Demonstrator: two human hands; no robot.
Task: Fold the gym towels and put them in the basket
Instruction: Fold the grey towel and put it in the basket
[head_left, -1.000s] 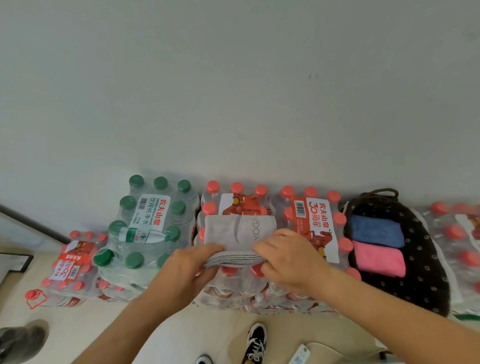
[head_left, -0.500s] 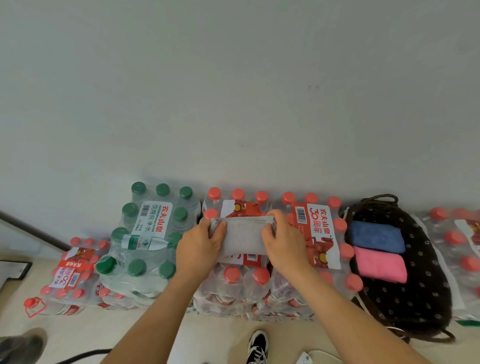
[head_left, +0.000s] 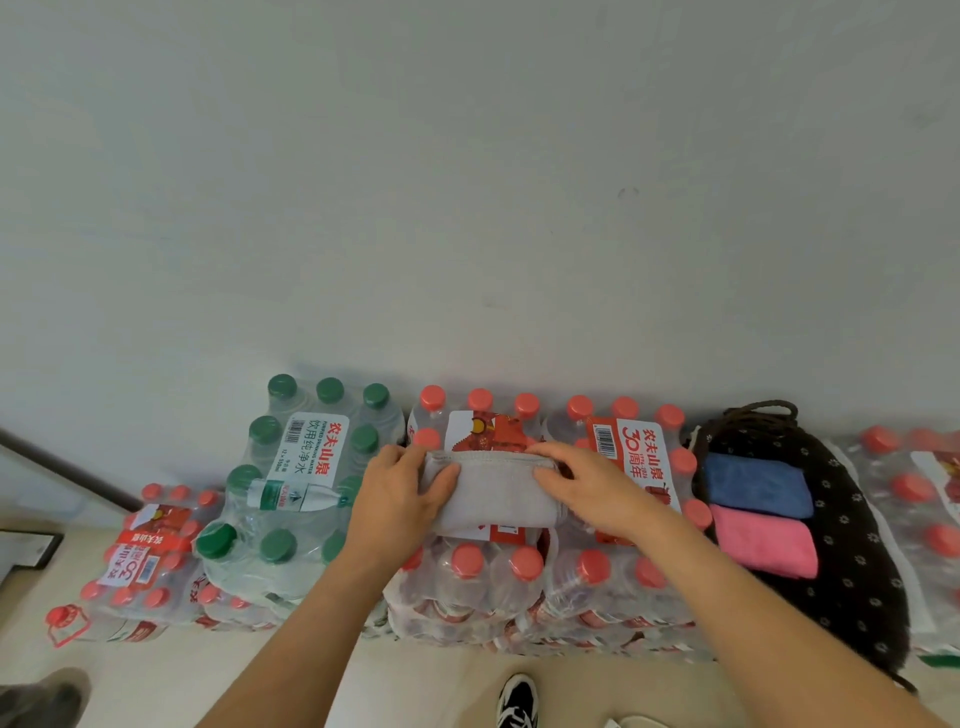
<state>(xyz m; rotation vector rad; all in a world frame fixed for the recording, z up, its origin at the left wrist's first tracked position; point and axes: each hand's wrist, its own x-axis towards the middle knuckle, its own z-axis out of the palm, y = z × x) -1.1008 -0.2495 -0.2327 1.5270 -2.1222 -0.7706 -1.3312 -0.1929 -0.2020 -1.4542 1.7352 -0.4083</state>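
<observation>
A folded grey towel (head_left: 496, 491) lies on top of a shrink-wrapped pack of red-capped water bottles (head_left: 470, 564). My left hand (head_left: 402, 496) holds its left end, thumb on top and fingers curled round the edge. My right hand (head_left: 592, 488) holds its right end the same way. To the right sits a dark dotted basket (head_left: 852, 525) with a folded blue towel (head_left: 753, 486) and a folded pink towel (head_left: 763, 540) inside it.
A green-capped bottle pack (head_left: 296, 483) stands left of the towel, with lower red-capped packs (head_left: 145, 561) beyond it. More red-capped packs (head_left: 924, 499) lie right of the basket. A grey wall (head_left: 467, 208) rises behind. Shoes (head_left: 517, 701) show on the floor below.
The grey towel was folded away from me into a narrower strip. Both hands moved from its near edge to its two ends.
</observation>
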